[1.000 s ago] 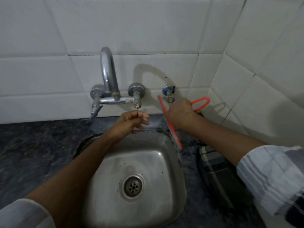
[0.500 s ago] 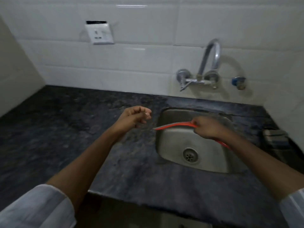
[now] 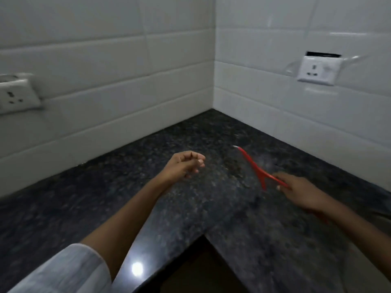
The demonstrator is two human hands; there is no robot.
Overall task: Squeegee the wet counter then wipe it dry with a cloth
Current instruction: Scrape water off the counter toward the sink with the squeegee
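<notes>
A red squeegee [image 3: 255, 168] rests with its thin blade on the dark speckled granite counter [image 3: 211, 195], right of centre, the blade running toward the wall corner. My right hand [image 3: 301, 191] grips its handle from the right. My left hand [image 3: 186, 164] hovers above the counter near the middle, fingers loosely curled with nothing in them. A hazy wet patch shows beside the blade. No cloth is in view.
White tiled walls meet in a corner [image 3: 213, 102] behind the L-shaped counter. A wall socket [image 3: 317, 69] sits on the right wall, another socket [image 3: 14, 96] on the left wall. The counter's inner front edge [image 3: 204, 234] drops to a dark gap below.
The view swung left from the sink and tap to the counter corner. My right hand carried the squeegee from above the sink down onto the counter. My left hand stayed loosely curled.
</notes>
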